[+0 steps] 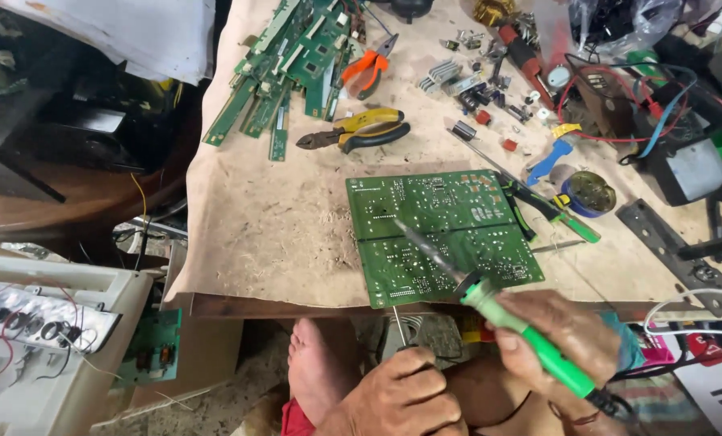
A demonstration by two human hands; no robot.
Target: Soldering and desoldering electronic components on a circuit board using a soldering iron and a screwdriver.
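Green circuit board [444, 236] lay solder-side up near the front edge of the worn brown workbench [272, 226], at about five o'clock from the bench's middle. The right hand [567, 335] was clamped around the green handle of a soldering iron [490, 303], whose metal tip slanted toward ten o'clock and rested over the board's centre. The left hand [401, 391], below the bench edge at six o'clock, was closed with its fingers pinching a thin strand of solder wire [395, 323] that rose toward the board's near edge. Yellow-handled cutters [361, 131] lay at twelve o'clock from the board, orange-handled pliers [369, 69] beyond them, and a round solder tin [591, 194] sat at three o'clock.
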